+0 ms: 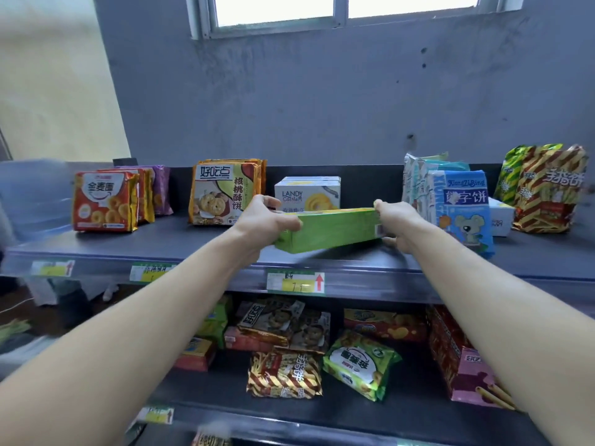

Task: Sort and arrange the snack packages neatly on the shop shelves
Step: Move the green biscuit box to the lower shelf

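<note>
A: Where's the green box [331,230]?
B: Low over the top shelf [180,249], lengthwise and slightly tilted, in front of the white biscuit box [307,193].
A: And the hands?
B: The left hand [265,220] grips its left end, the right hand [397,225] the other end, near the blue bag [460,214] — fingers curled round both.

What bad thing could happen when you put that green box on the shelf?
1. The green box is gripped only at its ends by the left hand and right hand, so it might slip.
2. It hangs near the top shelf's front edge; set there, it could tip onto the packs below.
3. Pushed back, it may knock the white box behind it.
</note>
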`<action>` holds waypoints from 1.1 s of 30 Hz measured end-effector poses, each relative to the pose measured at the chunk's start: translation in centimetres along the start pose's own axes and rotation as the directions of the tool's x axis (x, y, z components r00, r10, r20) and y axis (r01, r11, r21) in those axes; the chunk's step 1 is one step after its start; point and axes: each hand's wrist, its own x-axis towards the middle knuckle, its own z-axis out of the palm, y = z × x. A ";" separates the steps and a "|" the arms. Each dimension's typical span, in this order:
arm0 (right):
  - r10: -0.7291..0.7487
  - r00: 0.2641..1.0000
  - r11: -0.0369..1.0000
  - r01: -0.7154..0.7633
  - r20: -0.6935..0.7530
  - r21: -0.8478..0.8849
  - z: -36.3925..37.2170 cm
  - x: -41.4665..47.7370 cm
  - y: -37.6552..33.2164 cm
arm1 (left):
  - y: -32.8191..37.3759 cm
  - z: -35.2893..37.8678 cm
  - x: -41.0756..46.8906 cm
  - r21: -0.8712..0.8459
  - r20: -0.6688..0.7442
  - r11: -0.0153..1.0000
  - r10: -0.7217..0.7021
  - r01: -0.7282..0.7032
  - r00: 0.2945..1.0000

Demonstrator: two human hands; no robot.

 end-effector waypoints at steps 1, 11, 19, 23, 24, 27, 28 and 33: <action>0.012 1.000 0.999 -0.012 0.004 0.032 0.4 -0.1 0.1 | -0.4 -0.6 -0.3 -0.012 0.013 1.000 -0.002 0.002 1.000; 0.025 0.997 0.993 -0.016 -0.075 0.114 3.0 -1.4 0.0 | -0.7 -4.9 -2.5 -0.117 0.132 0.992 0.052 -0.036 0.990; -0.115 0.967 0.988 0.135 -0.227 0.077 7.4 -6.7 -2.4 | -0.9 -11.2 -4.7 -0.285 0.098 0.949 0.172 -0.138 0.980; -0.168 0.946 0.978 0.195 -0.278 0.074 12.2 -11.1 -3.7 | -2.1 -17.6 -6.2 -0.259 0.121 0.960 0.138 -0.103 0.983; -0.175 0.945 0.976 0.203 -0.275 0.079 13.6 -12.4 -3.9 | -2.6 -19.4 -6.7 -0.276 0.116 0.957 0.127 -0.091 0.985; -0.184 0.956 0.974 0.209 -0.228 0.090 18.3 -16.6 -3.9 | -4.6 -24.6 -8.6 -0.346 0.071 0.936 0.093 -0.063 0.993; -0.189 0.959 0.972 0.213 -0.211 0.097 19.8 -18.0 -3.7 | -5.3 -26.2 -9.3 -0.370 0.048 0.927 0.080 -0.057 0.996; -0.193 0.975 0.973 0.204 -0.106 0.109 27.2 -24.7 -1.1 | -9.9 -33.6 -12.6 -0.446 -0.085 0.895 -0.020 -0.020 0.996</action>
